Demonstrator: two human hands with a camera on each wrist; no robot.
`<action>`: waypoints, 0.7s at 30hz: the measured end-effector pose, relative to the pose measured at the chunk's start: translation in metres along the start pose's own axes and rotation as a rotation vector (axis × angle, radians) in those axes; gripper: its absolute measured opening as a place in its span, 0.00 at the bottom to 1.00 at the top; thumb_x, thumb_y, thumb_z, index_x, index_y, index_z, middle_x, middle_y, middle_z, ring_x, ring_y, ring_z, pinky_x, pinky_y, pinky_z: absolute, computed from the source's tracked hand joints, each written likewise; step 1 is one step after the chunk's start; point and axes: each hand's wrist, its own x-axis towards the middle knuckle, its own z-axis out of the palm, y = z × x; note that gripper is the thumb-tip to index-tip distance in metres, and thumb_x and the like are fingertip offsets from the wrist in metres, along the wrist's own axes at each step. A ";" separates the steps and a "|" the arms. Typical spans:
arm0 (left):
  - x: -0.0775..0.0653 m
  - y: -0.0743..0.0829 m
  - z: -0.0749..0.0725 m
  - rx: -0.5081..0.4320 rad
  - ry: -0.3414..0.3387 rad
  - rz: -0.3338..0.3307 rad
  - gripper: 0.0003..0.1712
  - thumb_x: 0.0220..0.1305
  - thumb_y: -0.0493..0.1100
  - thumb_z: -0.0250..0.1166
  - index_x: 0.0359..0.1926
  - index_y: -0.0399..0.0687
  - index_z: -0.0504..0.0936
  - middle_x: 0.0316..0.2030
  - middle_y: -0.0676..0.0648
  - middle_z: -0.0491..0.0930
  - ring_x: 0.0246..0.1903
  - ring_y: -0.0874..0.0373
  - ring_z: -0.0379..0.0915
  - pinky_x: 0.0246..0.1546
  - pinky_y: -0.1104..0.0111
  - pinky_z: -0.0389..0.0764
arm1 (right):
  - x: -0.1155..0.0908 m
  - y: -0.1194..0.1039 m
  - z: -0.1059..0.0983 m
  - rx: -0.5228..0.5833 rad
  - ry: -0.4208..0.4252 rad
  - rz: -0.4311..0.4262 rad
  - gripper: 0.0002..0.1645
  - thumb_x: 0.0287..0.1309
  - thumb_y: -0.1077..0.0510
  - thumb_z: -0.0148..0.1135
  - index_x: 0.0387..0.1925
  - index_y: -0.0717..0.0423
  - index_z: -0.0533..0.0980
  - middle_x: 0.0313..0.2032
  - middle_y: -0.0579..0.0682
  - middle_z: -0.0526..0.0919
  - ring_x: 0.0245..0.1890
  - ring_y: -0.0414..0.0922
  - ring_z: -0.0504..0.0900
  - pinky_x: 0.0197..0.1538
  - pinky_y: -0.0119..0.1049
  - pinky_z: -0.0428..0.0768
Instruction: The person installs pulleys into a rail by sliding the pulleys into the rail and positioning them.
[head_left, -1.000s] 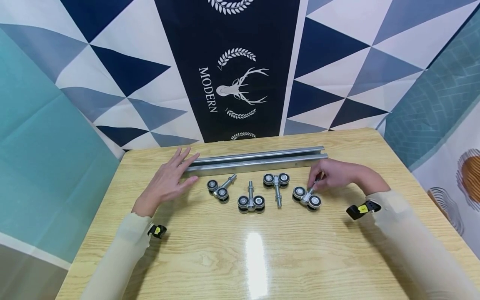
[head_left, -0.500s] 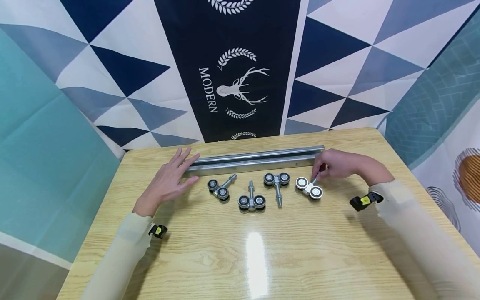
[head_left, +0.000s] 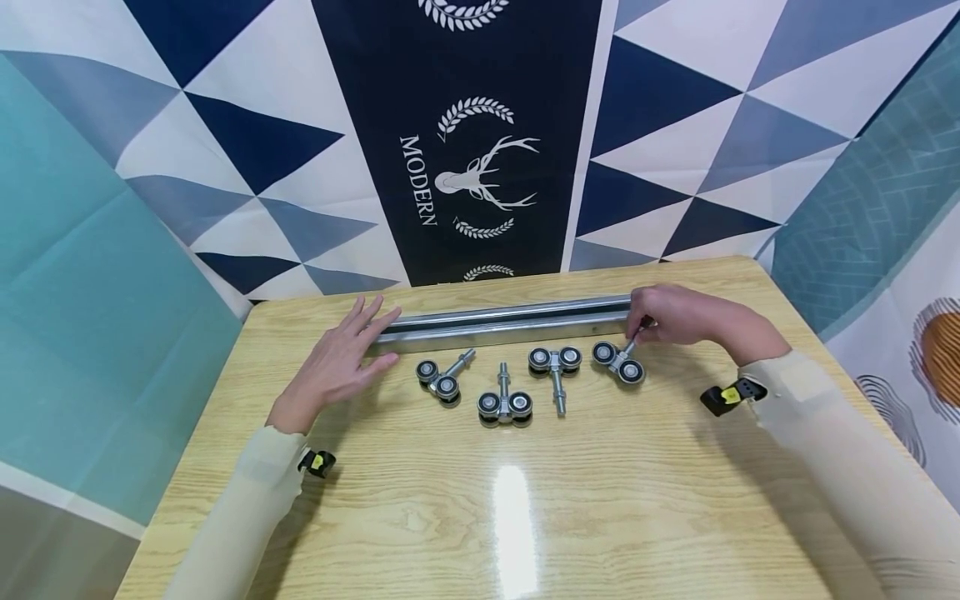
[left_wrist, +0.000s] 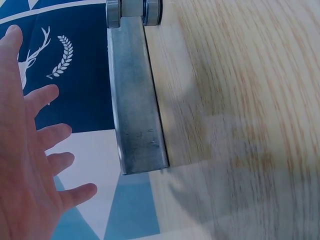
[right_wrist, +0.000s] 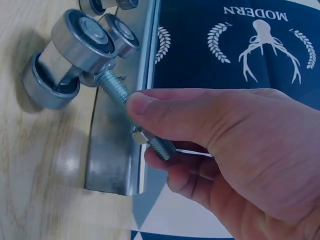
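At right of centre, the right hand pinches the bolt of a roller trolley just before the channel rail; its wheel end, likely heavy, could swivel in so slim a grip. At left of centre, the left hand spreads its fingers by the rail; contact is unclear, so a knock might slide it. Three other trolleys sit mid-frame on the desk.

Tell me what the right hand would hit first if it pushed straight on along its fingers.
Probably the slotted metal rail, at the end nearest the right hand, which pinches a roller trolley by its threaded bolt. Depth is unclear, so the hand might pass above the rail instead.
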 end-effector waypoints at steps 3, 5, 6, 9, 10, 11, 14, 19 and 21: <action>0.000 0.001 0.001 -0.003 0.003 0.006 0.40 0.70 0.68 0.51 0.79 0.70 0.51 0.80 0.46 0.47 0.78 0.42 0.37 0.62 0.31 0.65 | 0.000 -0.003 -0.001 -0.028 0.022 0.006 0.11 0.48 0.64 0.77 0.27 0.43 0.88 0.31 0.43 0.81 0.32 0.40 0.79 0.34 0.39 0.81; 0.000 0.001 0.001 -0.007 0.000 0.015 0.41 0.70 0.68 0.51 0.79 0.70 0.51 0.80 0.45 0.47 0.78 0.41 0.38 0.62 0.30 0.65 | 0.000 -0.006 -0.002 -0.045 0.039 0.011 0.11 0.47 0.64 0.77 0.27 0.43 0.88 0.30 0.43 0.81 0.32 0.40 0.79 0.34 0.40 0.81; 0.000 0.001 0.001 -0.011 -0.001 0.018 0.41 0.70 0.67 0.52 0.79 0.69 0.51 0.80 0.45 0.47 0.78 0.40 0.38 0.62 0.31 0.65 | 0.000 -0.009 -0.002 -0.050 0.048 0.013 0.11 0.46 0.64 0.78 0.27 0.43 0.88 0.30 0.43 0.81 0.32 0.40 0.79 0.35 0.40 0.81; 0.000 0.000 0.002 -0.024 -0.006 0.023 0.41 0.70 0.66 0.53 0.79 0.68 0.52 0.80 0.45 0.47 0.78 0.40 0.39 0.61 0.30 0.65 | 0.000 -0.015 -0.003 -0.058 0.082 0.011 0.11 0.44 0.65 0.78 0.27 0.44 0.87 0.30 0.43 0.80 0.31 0.40 0.79 0.34 0.40 0.82; 0.000 0.000 0.002 -0.029 -0.011 0.022 0.41 0.70 0.66 0.53 0.79 0.69 0.52 0.80 0.46 0.46 0.78 0.40 0.39 0.61 0.31 0.65 | 0.000 -0.017 -0.003 -0.061 0.093 0.004 0.12 0.44 0.66 0.78 0.27 0.45 0.87 0.30 0.44 0.80 0.31 0.40 0.79 0.34 0.40 0.82; 0.000 -0.001 0.002 -0.035 -0.013 0.017 0.40 0.70 0.66 0.53 0.79 0.69 0.52 0.80 0.47 0.46 0.78 0.41 0.38 0.62 0.31 0.65 | 0.000 -0.019 -0.003 -0.065 0.102 -0.002 0.12 0.44 0.67 0.78 0.27 0.46 0.87 0.30 0.44 0.80 0.31 0.40 0.80 0.34 0.40 0.83; 0.001 -0.002 0.003 -0.045 -0.023 0.010 0.40 0.70 0.66 0.53 0.78 0.70 0.52 0.81 0.48 0.45 0.78 0.42 0.38 0.62 0.31 0.65 | 0.000 -0.024 -0.001 -0.083 0.125 -0.022 0.13 0.44 0.70 0.77 0.28 0.49 0.87 0.30 0.46 0.80 0.31 0.41 0.80 0.34 0.39 0.84; 0.002 -0.003 0.003 -0.051 -0.036 0.001 0.40 0.70 0.66 0.53 0.78 0.69 0.52 0.81 0.48 0.45 0.78 0.42 0.37 0.62 0.31 0.64 | 0.000 -0.027 0.001 -0.100 0.143 -0.019 0.14 0.45 0.71 0.76 0.29 0.49 0.87 0.31 0.47 0.79 0.31 0.41 0.79 0.33 0.39 0.83; 0.002 -0.003 0.002 -0.051 -0.038 0.001 0.40 0.70 0.66 0.53 0.78 0.69 0.52 0.81 0.47 0.45 0.78 0.42 0.37 0.63 0.30 0.63 | 0.000 -0.027 0.001 -0.098 0.144 -0.017 0.13 0.45 0.70 0.76 0.30 0.49 0.87 0.31 0.47 0.79 0.31 0.41 0.79 0.33 0.39 0.83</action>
